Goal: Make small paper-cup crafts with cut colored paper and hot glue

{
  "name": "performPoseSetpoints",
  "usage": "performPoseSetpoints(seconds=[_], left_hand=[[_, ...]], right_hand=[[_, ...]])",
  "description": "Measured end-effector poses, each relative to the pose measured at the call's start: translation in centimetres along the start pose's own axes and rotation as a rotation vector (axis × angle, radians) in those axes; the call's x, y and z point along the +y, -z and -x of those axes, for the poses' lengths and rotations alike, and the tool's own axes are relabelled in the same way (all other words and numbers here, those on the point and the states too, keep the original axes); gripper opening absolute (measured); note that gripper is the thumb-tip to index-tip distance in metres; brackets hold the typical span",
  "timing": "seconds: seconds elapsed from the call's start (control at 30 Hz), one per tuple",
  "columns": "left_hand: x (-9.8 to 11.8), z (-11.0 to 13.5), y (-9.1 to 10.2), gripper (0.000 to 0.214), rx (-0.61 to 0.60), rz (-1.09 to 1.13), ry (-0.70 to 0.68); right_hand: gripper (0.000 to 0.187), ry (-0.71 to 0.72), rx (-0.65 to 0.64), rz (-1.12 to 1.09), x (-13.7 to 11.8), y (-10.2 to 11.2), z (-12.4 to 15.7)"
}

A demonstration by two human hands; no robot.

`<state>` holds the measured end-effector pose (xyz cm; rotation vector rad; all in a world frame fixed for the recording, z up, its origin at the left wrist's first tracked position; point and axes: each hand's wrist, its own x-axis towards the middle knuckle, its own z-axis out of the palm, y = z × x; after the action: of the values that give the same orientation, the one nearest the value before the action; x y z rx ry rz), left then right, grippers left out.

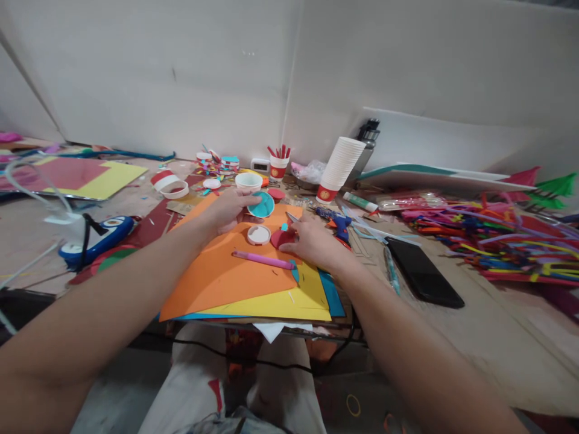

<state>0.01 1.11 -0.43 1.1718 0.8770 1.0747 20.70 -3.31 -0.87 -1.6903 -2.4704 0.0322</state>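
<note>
My left hand is closed on the edge of a teal disc with a pale rim, tilted above the orange sheet. My right hand is curled over the sheet's right side. A pointed metal blade, like that of scissors, sticks out from its fingers; the handles are hidden. By its thumb lies a red disc, with a small teal scrap just above. Between the hands sits a small white round lid-like piece. A pink pen lies nearer to me.
Behind stand a white paper bowl, a cup of red sticks and a leaning stack of paper cups. To the right are a blue glue gun, a black phone and pipe cleaners. A blue device lies left.
</note>
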Motion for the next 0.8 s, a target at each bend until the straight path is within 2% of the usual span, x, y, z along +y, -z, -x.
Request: performPoseSetpoints(seconds=[0.07,0.17,0.23,0.33,0.53,0.67,0.8], left_hand=[[0.0,0.0,-0.1,0.019,0.000,0.019,0.006],[-0.3,-0.1,0.0,0.018,-0.004,0.023,0.000],[-0.5,-0.1,0.0,0.018,0.000,0.014,-0.025],[-0.7,-0.1,-0.2,0.022,0.014,0.014,-0.067],[-0.8,0.0,-0.7,0.022,0.006,-0.013,-0.085],[-1.0,0.2,-1.2,0.023,-0.057,-0.028,-0.084],[-1.0,0.5,-1.7,0.026,-0.099,-0.036,-0.088]], right_hand=[[0.034,-0.023,0.031,-0.046,0.0,0.0,-0.1],[0.020,-0.054,0.065,-0.252,0.2,-0.1,-0.3],[0.009,-0.089,0.039,-0.442,0.5,-0.2,-0.4],[0.006,-0.117,0.000,-0.668,1.0,-0.1,-0.7],[0.008,-0.137,0.254,-0.923,1.0,1.4,-0.8],[0.012,-0.069,0.308,-1.011,0.7,1.7,-0.8],[0.012,-0.006,0.346,-0.995,0.7,1.0,-1.1]])
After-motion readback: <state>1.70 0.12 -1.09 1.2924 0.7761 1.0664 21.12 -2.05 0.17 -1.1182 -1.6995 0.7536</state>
